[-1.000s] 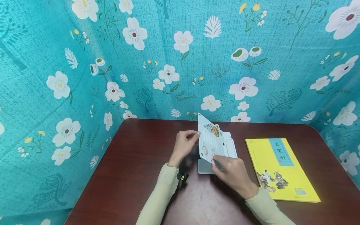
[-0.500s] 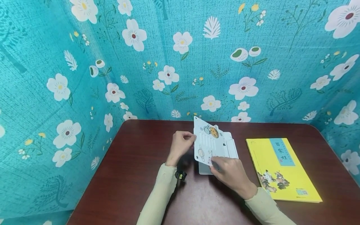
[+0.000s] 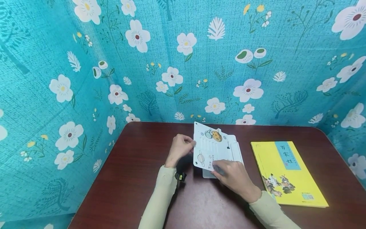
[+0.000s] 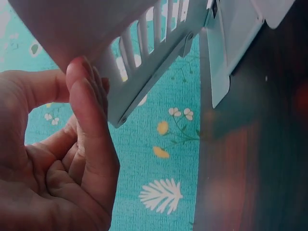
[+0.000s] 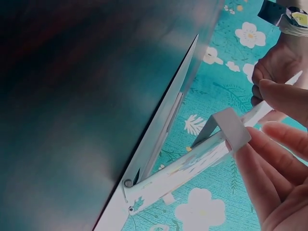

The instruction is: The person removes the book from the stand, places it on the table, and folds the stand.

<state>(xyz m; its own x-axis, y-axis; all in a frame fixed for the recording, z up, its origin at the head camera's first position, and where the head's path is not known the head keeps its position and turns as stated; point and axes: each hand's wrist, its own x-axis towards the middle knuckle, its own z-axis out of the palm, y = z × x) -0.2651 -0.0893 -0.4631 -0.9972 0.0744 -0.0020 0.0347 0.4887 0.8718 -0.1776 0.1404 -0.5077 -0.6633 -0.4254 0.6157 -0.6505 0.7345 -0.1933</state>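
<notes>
A white folding book stand (image 3: 213, 149), printed with cartoon planets and small lettering, stands on the table with its slotted panel raised at a slant. Thumb and fingertips of my left hand (image 3: 180, 149) pinch the panel's left edge; the left wrist view shows the panel (image 4: 126, 98) from beneath. My right hand (image 3: 235, 178) grips the panel's near edge by the lettering. In the right wrist view its fingers lie beside a bent metal lip (image 5: 231, 127) on the stand. Part of the flat base plate (image 3: 208, 173) shows under the panel.
A yellow book (image 3: 286, 175) with a blue title label lies right of the stand. Behind the dark red-brown table (image 3: 143, 152) hangs a turquoise flowered cloth (image 3: 171, 47). A dark device (image 3: 180, 176) is strapped to my left wrist.
The raised panel has swung down and to the left, opening away from the base. My left hand has moved left with its edge, while my right hand stays nearly in place.
</notes>
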